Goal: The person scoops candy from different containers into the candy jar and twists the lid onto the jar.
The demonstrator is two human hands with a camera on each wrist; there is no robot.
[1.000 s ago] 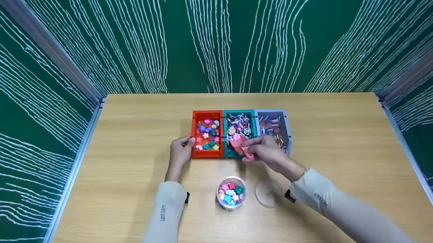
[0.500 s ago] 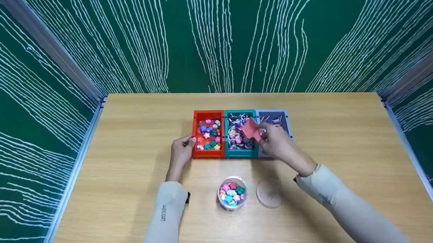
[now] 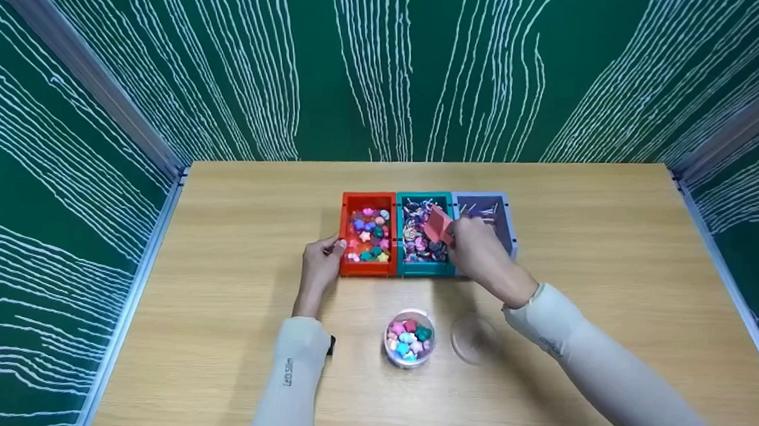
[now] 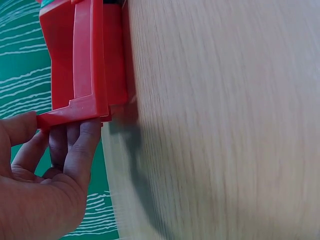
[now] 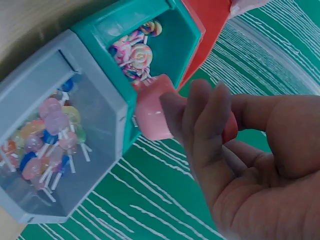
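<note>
My left hand (image 3: 320,267) grips the left rim of the red bin (image 4: 85,55), thumb on one side and fingers on the other in the left wrist view. Star-shaped beads (image 3: 366,236) lie in that bin. In my right hand (image 3: 483,250) is a small pink scoop (image 5: 155,107), pinched between thumb and fingers. Its blade hangs over the right side of the teal bin (image 3: 425,269), where swirl lollipop charms (image 5: 140,56) are heaped. My right hand partly covers the grey bin (image 5: 95,115), which holds translucent lollipop charms (image 5: 55,122).
The three bins stand joined in a row on the wooden table (image 3: 227,245). In front of them is a round clear tub (image 3: 387,341) of star beads, with a clear lid (image 3: 475,340) lying to its right. Green walls (image 3: 322,74) with white lines enclose the table.
My right hand has lifted the scoop from the teal bin's front up and back to its right side, and the blade has turned. My left hand keeps its grip on the red bin.
</note>
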